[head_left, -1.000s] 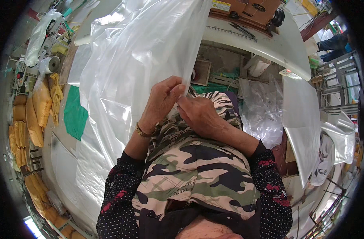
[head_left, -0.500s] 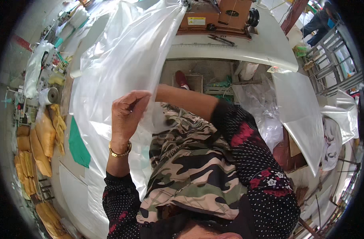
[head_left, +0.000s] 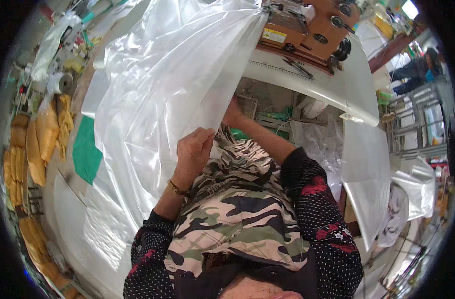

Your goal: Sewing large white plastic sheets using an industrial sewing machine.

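Note:
A large translucent plastic sheet (head_left: 157,94) hangs in folds from the brown sewing machine (head_left: 312,35) and spreads down the left side of my lap. My left hand (head_left: 193,153) is closed, thumb and fingers pinching the sheet's right edge over my camouflage apron (head_left: 237,209). Farther forward, my right hand (head_left: 231,110) is beside that same edge, below the table's front. It is blurred and partly behind the sheet, so its fingers cannot be made out. The sheet's upper corner lies at the machine's left end.
The white table (head_left: 357,89) carries a ruler strip and dark scissors-like tools (head_left: 299,67). More clear plastic (head_left: 367,174) hangs at the right. Yellow bundles (head_left: 38,149) and a roll (head_left: 63,82) lie at the left, near a green cloth (head_left: 87,149). Another person (head_left: 411,67) is far right.
My left hand has moved right, along with the sheet edge. My right hand has come farther forward and shows more beside the sheet. The view has shifted, placing the machine farther right.

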A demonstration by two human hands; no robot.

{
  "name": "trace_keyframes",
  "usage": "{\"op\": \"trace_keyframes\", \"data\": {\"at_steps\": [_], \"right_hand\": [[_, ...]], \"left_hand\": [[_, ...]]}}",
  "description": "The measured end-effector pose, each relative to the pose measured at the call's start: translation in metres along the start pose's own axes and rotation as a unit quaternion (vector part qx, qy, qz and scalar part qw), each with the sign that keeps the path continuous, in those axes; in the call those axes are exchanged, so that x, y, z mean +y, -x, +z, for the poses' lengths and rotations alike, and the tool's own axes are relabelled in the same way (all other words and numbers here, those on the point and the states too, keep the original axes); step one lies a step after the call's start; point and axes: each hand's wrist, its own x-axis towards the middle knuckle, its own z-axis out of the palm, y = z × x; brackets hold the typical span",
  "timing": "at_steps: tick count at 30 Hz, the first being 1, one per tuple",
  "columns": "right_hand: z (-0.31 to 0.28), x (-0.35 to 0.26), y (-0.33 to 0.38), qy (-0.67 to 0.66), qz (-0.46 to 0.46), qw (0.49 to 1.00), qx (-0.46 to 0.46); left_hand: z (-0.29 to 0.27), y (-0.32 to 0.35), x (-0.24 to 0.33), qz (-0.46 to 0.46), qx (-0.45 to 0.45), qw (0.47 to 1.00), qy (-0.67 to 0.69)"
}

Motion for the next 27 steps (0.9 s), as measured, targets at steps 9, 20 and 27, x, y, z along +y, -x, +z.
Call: {"op": "trace_keyframes", "data": {"at_steps": [9, 20, 27], "right_hand": [[-0.145, -0.119, -0.030, 0.361, -0.322, 0.875, 0.001], [-0.120, -0.135, -0.019, 0.396, -0.349, 0.833, -0.165], [-0.117, -0.140, -0.021, 0.388, -0.353, 0.832, -0.180]], "left_hand": [[0.010, 0.009, -0.002, -0.096, 0.057, 0.977, 0.181], [0.000, -0.002, 0.008, -0.031, 0.030, 0.992, 0.121], [0.006, -0.016, 0.020, -0.016, 0.072, 0.996, 0.053]]}}
